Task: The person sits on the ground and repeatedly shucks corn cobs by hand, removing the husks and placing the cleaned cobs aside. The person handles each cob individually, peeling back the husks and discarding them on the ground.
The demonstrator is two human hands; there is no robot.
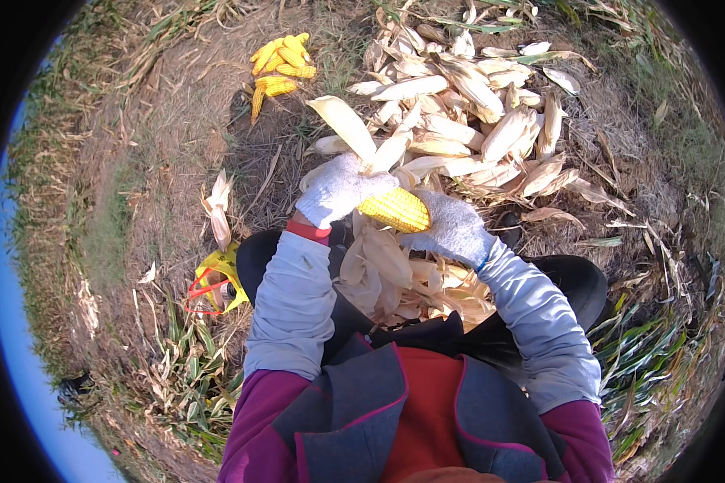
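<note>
Between my two gloved hands lies a yellow corn cob (396, 209), its kernels bare along the side towards me. My left hand (344, 186), in a pale knit work glove, grips the cob's upper left end together with peeled-back husk leaves (347, 127) that stick up past it. My right hand (450, 226), gloved the same way, is closed around the cob's right end. Loose stripped husks (393, 265) are heaped between my legs under the cob. The fingers of both hands are partly hidden by the cob and husk.
Ahead to the right lies a pile of corn ears in dry husks (459, 121). Several bare yellow cobs (284, 57) form a small heap ahead to the left. A yellow plastic bag (226, 275) with red handles sits by my left knee. Green corn leaves (640, 350) lie at right.
</note>
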